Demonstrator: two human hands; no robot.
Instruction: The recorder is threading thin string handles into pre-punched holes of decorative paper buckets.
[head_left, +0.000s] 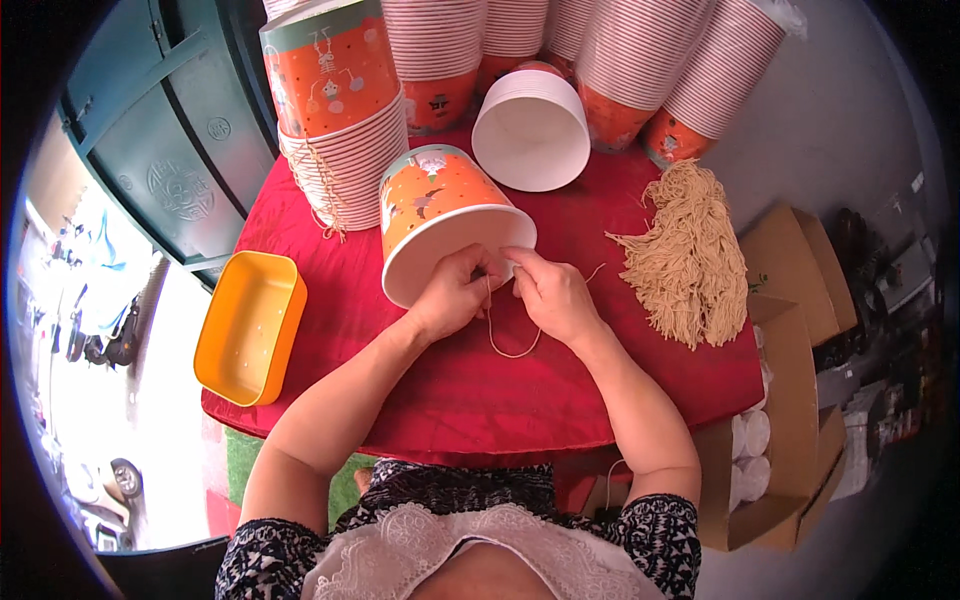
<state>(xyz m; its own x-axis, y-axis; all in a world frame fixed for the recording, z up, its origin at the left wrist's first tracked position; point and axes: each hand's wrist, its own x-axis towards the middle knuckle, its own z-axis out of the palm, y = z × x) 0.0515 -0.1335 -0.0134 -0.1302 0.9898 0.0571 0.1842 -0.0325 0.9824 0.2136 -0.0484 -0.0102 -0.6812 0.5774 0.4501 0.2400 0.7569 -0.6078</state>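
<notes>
A paper bucket [440, 205] with an orange printed outside and white inside lies tilted on its side, its mouth toward me. My left hand [455, 292] is closed in a pinch in front of the mouth. Close beside it, my right hand [557, 300] pinches at the right part of the rim. A thin beige string [512, 355] runs between the two hands and hangs in a loop below them. One loose end sticks out past my right hand. The fingertips partly hide the string and the rim where they meet.
A red-covered table [450, 400] carries several stacks of paper buckets [430, 50] at the back, plus a single white-mouthed bucket [532, 135]. At left sits a yellow plastic tub [205, 345]; at right lies a beige string bundle [690, 260]. Cardboard boxes [785, 400] stand beside the table.
</notes>
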